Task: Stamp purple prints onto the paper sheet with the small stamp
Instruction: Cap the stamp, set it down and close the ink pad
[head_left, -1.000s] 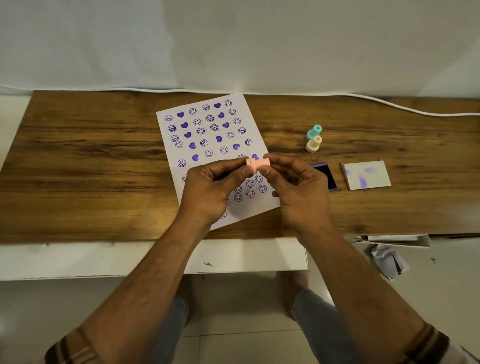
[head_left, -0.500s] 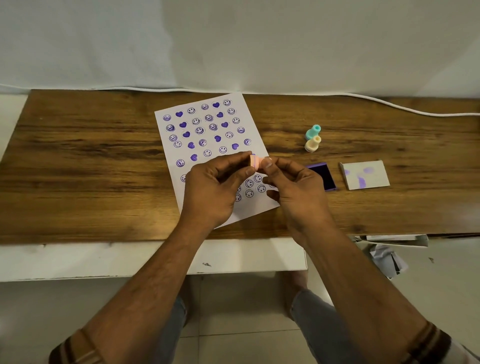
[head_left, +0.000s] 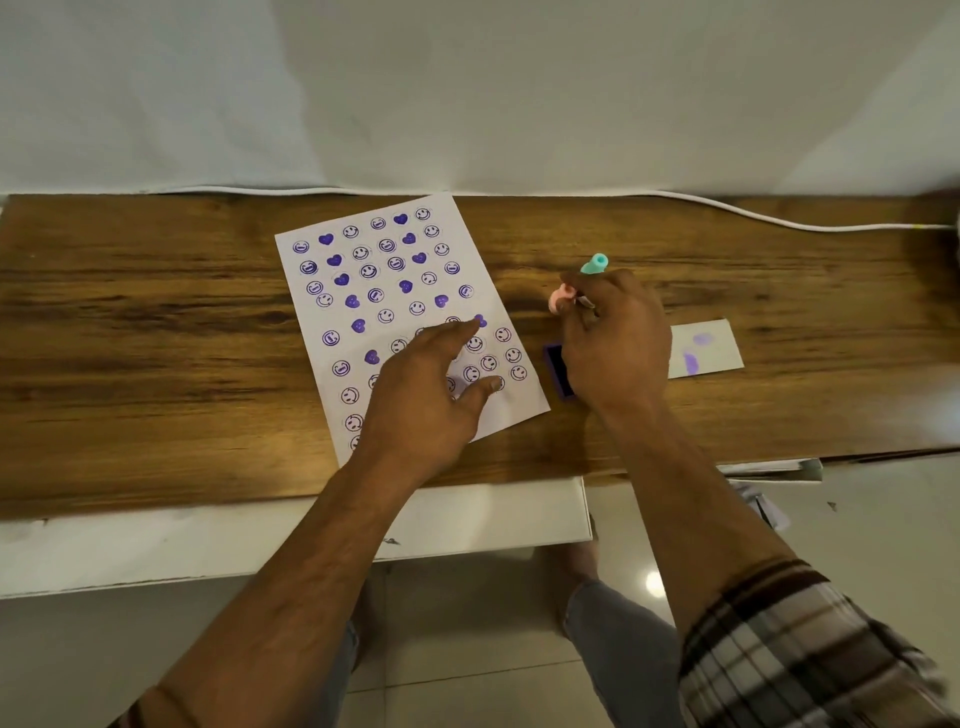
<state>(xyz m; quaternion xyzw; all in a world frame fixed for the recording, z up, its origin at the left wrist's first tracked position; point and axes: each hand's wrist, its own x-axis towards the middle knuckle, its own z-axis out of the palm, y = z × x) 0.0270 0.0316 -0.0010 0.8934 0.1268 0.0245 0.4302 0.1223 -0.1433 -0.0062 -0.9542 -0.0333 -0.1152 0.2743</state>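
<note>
The white paper sheet (head_left: 470, 244) lies angled on the wooden table (head_left: 156, 322), covered with several purple smiley and heart prints. My left hand (head_left: 431, 389) rests flat on its lower right part, fingers spread, holding nothing. My right hand (head_left: 613, 338) is to the right of the sheet, fingers closed on the small pink stamp (head_left: 560, 299), held just above the table. The purple ink pad (head_left: 560, 371) lies under that hand, mostly hidden. A teal stamp (head_left: 595, 264) stands just beyond my right hand's fingers.
A white card with purple smudges (head_left: 711, 348) lies right of the ink pad. A white cable (head_left: 727, 210) runs along the table's back edge. A white cloth backdrop rises behind. Crumpled paper (head_left: 763, 506) sits below the table's right front edge.
Both hands held the pink stamp over the sheet. Now my right hand has carried it right, near the teal stamp, and my left hand has let go and dropped flat onto the sheet.
</note>
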